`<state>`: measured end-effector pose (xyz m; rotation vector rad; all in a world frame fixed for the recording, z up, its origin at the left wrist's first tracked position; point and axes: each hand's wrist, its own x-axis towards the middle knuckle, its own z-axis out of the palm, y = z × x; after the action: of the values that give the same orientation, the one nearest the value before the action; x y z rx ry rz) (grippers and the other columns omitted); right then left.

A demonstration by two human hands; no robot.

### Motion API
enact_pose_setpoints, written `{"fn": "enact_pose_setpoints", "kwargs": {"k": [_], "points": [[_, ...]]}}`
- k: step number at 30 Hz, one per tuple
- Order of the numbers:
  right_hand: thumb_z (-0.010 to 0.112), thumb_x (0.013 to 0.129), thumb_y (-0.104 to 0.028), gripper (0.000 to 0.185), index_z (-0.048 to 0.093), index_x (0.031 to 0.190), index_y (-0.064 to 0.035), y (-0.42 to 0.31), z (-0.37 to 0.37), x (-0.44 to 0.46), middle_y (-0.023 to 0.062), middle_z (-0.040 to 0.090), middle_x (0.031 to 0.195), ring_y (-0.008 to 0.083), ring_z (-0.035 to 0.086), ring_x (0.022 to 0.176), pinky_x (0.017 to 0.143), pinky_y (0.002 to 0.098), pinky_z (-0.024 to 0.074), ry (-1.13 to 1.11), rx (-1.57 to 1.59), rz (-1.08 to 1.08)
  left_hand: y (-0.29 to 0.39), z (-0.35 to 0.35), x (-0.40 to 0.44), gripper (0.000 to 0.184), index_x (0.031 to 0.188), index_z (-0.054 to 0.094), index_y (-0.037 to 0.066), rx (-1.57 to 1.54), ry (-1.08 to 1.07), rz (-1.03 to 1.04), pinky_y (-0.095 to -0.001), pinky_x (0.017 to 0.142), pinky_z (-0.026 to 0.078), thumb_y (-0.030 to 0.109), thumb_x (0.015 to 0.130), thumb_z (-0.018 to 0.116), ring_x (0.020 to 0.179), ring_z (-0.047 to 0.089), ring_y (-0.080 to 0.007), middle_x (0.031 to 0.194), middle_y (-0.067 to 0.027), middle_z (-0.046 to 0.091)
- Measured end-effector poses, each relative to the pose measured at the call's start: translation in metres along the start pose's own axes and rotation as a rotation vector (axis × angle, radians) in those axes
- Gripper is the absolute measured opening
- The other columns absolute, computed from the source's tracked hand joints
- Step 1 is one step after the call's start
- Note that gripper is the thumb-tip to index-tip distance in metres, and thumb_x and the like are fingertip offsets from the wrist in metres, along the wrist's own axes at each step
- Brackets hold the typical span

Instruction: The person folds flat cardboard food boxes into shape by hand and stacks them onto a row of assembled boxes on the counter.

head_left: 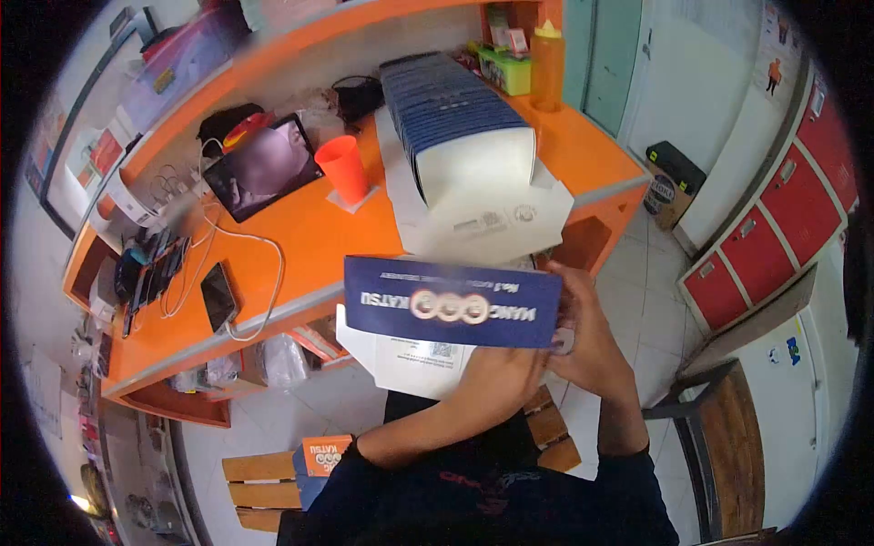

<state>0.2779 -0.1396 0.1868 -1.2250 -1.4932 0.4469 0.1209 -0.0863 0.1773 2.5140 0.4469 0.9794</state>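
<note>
A dark blue cardboard food box with upside-down "MANG KATSU" print is held up at the front edge of the counter. Its white flap, printed with a QR code, hangs below. My right hand grips the box's right end, fingers along the upper edge and thumb lower down. Crossing from the left, my left hand meets the lower right edge of the box; its fingers are hidden there. Just beyond lies a long row of nested blue boxes, its open white end turned toward me.
On the orange counter are a red cup, a tablet, a phone with a white cable, and a yellow squeeze bottle. An orange-and-blue box rests on the wooden bench. Red lockers stand right.
</note>
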Motion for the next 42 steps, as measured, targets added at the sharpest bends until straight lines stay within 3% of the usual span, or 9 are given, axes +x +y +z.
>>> {"fn": "enact_pose_setpoints", "kwargs": {"k": [4,8,11,13,19,22,25,30,42], "points": [[0.071,0.082,-0.019,0.070,0.034,0.140,-0.0061,0.014,-0.013,0.058,0.0155,0.053,0.117,0.0250,0.054,0.112,0.095,0.0398,0.0456,0.354,0.004,-0.215,0.003,-0.016,0.062,0.038,0.121,0.052,-0.001,-0.165,-0.428,-0.036,-0.0462,0.089,0.045,0.023,0.093,0.058,0.104,0.056,-0.0429,0.115,-0.0271,0.056],[0.061,0.083,-0.007,0.054,0.043,0.134,-0.0014,0.056,-0.050,0.109,0.0196,0.062,0.094,0.0278,0.065,0.089,0.083,0.0380,0.0515,0.341,-0.245,0.103,-0.026,-0.043,0.078,0.029,0.108,0.064,0.001,-0.060,0.043,0.212,-0.0334,0.069,0.053,0.020,0.087,0.068,0.087,0.066,-0.0290,0.097,-0.0179,0.065],[0.051,0.082,-0.001,0.047,0.048,0.129,0.0021,0.056,-0.058,0.139,0.0246,0.063,0.089,0.0291,0.067,0.065,0.063,0.0373,0.0554,0.288,-0.318,0.395,-0.055,-0.077,0.067,0.028,0.088,0.063,0.002,0.123,0.015,-0.325,-0.0334,0.063,0.051,0.026,0.079,0.076,0.075,0.066,-0.0278,0.086,-0.0140,0.066],[0.042,0.080,0.001,0.050,0.046,0.129,0.0046,0.072,-0.055,0.150,0.0282,0.062,0.086,0.0278,0.059,0.041,0.043,0.0415,0.0524,0.302,-0.323,0.450,-0.095,-0.082,0.071,0.035,0.088,0.060,0.002,0.271,0.067,-0.303,-0.0368,0.063,0.050,0.031,0.078,0.077,0.073,0.065,-0.0298,0.082,-0.0139,0.065],[0.051,0.083,-0.004,0.055,0.041,0.136,0.0039,0.076,-0.038,0.174,0.0206,0.064,0.078,0.0212,0.062,0.047,0.044,0.0323,0.0507,0.097,-0.243,0.453,-0.167,-0.072,0.089,0.041,0.090,0.053,0.002,0.404,0.081,-0.410,-0.0439,0.064,0.049,0.037,0.080,0.072,0.073,0.065,-0.0348,0.084,-0.0161,0.065],[0.063,0.081,-0.008,0.059,0.042,0.135,0.0024,0.125,-0.046,0.172,0.0190,0.065,0.101,0.0190,0.066,0.061,0.054,0.0294,0.0517,0.178,-0.517,-0.159,-0.180,-0.072,0.087,0.040,0.100,0.048,0.002,0.319,0.050,-0.524,-0.0424,0.066,0.052,0.028,0.081,0.072,0.080,0.067,-0.0347,0.093,-0.0188,0.063],[0.074,0.075,-0.011,0.065,0.045,0.133,0.0005,0.091,-0.053,0.170,0.0191,0.060,0.116,0.0271,0.064,0.092,0.075,0.0358,0.0509,0.083,-0.319,0.211,-0.182,-0.071,0.086,0.057,0.121,0.040,0.002,0.116,0.124,-0.518,-0.0408,0.072,0.056,0.019,0.080,0.075,0.093,0.065,-0.0346,0.114,-0.0217,0.055],[0.075,0.074,-0.009,0.067,0.046,0.133,0.0002,0.089,-0.052,0.168,0.0206,0.061,0.115,0.0235,0.066,0.084,0.069,0.0321,0.0532,0.063,-0.225,0.130,-0.178,-0.082,0.100,0.089,0.149,0.019,0.015,0.045,0.149,-0.299,-0.0420,0.081,0.059,0.010,0.079,0.074,0.110,0.057,-0.0372,0.141,-0.0220,0.028],[0.075,0.074,-0.003,0.076,0.037,0.140,-0.0113,0.099,-0.062,0.168,0.0145,0.054,0.116,0.0215,0.065,0.082,0.060,0.0291,0.0560,-0.072,0.018,0.211,-0.172,-0.082,0.095,0.066,0.144,0.037,0.018,0.085,0.151,-0.225,-0.0348,0.078,0.060,0.003,0.086,0.064,0.102,0.059,-0.0293,0.136,-0.0160,0.039]]}}
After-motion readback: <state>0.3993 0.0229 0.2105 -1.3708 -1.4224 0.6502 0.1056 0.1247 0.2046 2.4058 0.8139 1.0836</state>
